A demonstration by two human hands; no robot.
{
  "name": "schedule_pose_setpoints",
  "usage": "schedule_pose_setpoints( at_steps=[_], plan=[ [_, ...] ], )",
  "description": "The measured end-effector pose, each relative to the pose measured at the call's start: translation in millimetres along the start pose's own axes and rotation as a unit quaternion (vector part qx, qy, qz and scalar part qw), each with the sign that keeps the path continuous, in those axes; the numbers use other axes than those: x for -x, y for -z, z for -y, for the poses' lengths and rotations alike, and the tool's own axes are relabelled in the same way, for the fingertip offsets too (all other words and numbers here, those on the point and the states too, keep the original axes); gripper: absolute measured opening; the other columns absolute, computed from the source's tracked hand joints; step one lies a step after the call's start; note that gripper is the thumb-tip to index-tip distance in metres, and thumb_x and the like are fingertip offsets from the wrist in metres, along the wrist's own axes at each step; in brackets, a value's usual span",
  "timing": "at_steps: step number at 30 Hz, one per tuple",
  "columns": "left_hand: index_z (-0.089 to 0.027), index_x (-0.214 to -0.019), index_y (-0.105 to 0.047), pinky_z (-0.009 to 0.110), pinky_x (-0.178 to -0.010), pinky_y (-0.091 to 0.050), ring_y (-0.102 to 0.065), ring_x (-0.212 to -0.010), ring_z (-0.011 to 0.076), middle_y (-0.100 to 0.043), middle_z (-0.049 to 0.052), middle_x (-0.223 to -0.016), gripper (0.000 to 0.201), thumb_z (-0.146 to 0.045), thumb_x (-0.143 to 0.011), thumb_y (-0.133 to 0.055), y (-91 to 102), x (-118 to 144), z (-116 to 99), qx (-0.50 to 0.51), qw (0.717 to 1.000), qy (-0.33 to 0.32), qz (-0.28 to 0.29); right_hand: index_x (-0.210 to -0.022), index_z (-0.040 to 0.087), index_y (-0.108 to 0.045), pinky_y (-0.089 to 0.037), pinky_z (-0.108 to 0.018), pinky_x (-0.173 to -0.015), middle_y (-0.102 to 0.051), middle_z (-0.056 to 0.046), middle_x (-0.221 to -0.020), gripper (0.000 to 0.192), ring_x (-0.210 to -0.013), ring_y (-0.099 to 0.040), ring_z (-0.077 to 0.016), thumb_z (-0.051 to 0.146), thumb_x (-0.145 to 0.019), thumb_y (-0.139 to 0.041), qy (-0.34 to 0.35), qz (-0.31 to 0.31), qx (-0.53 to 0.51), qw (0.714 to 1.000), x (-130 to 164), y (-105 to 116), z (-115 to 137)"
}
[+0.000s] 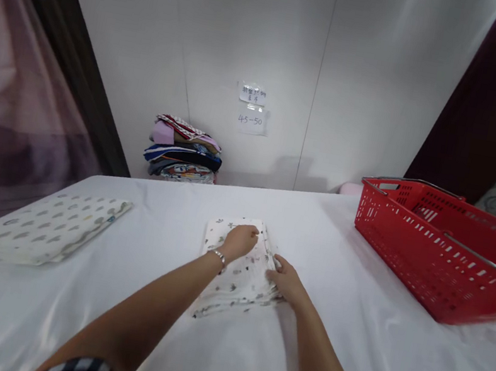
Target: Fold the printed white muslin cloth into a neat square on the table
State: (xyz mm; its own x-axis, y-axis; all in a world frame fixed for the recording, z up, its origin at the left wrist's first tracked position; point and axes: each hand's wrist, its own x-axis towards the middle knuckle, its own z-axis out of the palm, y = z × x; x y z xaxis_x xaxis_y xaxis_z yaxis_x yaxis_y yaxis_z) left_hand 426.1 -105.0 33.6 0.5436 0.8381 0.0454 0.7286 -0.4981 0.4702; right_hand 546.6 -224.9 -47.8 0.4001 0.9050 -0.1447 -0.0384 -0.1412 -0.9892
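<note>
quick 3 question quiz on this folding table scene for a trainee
1. True or false: both hands rest on the folded cloth in the middle of the table.
2. Which side of the table holds the red basket? A. left B. right C. near edge
3. Fill in: the left hand wears a ___ at the wrist.

Key:
1. True: the right hand lies on the cloth's right edge, the left near its top.
2. B
3. bracelet

white printed cloth point(239, 273), folded flat rectangle, mid-table, slightly skewed.
</note>
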Motion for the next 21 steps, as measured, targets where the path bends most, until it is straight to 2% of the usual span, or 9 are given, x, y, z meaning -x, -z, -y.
schedule_pose_setpoints(
  at_steps=[4, 8, 11, 16, 21],
  plan=[
    [-0.017, -0.08, -0.067, 0.026, -0.072, -0.044, -0.063, -0.088, 0.02, -0.07, 0.008, -0.087, 0.023, -0.033, -0.079, -0.051, -16.0, -46.7, -0.4, -0.005, 0.999, 0.041, 0.027, -0.12, 0.021, -0.056, -0.046, -0.027, -0.065, -0.066, 0.002, -0.075, 0.061, -0.066, -0.058, -0.016, 0.019, -0.059, -0.064, 0.0, -0.01, -0.013, 1.0, -6.7, -0.3, -10.9],
    [-0.011, -0.097, -0.061, 0.029, -0.073, -0.045, -0.062, -0.095, 0.0255, -0.066, 0.018, -0.103, 0.043, -0.046, -0.073, -0.058, -40.0, -70.9, -5.8, -0.008, 0.995, 0.095, 0.023, -0.123, 0.021, -0.054, -0.046, -0.029, -0.071, -0.067, 0.0, -0.082, 0.063, -0.073, -0.06, -0.0179, 0.02, -0.06, -0.061, 0.01, -0.018, 0.014, 1.0, -9.5, -0.9, -16.3],
    [-0.009, -0.11, -0.053, 0.031, -0.074, -0.046, -0.06, -0.1, 0.0273, -0.061, 0.021, -0.112, 0.053, -0.045, -0.072, -0.059, -50.9, -80.4, -6.5, -0.009, 0.991, 0.135, 0.012, -0.125, 0.02, -0.053, -0.046, -0.03, -0.074, -0.067, -0.001, -0.087, 0.063, -0.076, -0.06, -0.0188, 0.022, -0.063, -0.059, 0.02, -0.029, 0.067, 0.997, -8.2, -1.1, -15.8],
    [-0.009, -0.11, -0.052, 0.032, -0.075, -0.046, -0.06, -0.1, 0.0272, -0.061, 0.021, -0.112, 0.043, -0.032, -0.074, -0.056, -54.3, -93.2, -2.1, -0.017, 0.986, 0.168, 0.011, -0.127, 0.02, -0.052, -0.045, -0.031, -0.079, -0.067, -0.003, -0.095, 0.062, -0.083, -0.06, -0.0198, 0.022, -0.066, -0.055, 0.03, -0.021, 0.097, 0.995, -4.6, -1.3, -12.8],
    [-0.007, -0.113, -0.048, 0.035, -0.077, -0.046, -0.06, -0.1, 0.0287, -0.059, 0.024, -0.113, 0.044, -0.028, -0.075, -0.053, -52.0, -103.5, -0.2, -0.036, 0.986, 0.165, 0.012, -0.13, 0.022, -0.049, -0.044, -0.032, -0.08, -0.067, -0.002, -0.095, 0.064, -0.082, -0.06, -0.0198, 0.02, -0.066, -0.053, 0.018, -0.021, 0.118, 0.993, -2.3, -0.9, -11.8]
  ],
)
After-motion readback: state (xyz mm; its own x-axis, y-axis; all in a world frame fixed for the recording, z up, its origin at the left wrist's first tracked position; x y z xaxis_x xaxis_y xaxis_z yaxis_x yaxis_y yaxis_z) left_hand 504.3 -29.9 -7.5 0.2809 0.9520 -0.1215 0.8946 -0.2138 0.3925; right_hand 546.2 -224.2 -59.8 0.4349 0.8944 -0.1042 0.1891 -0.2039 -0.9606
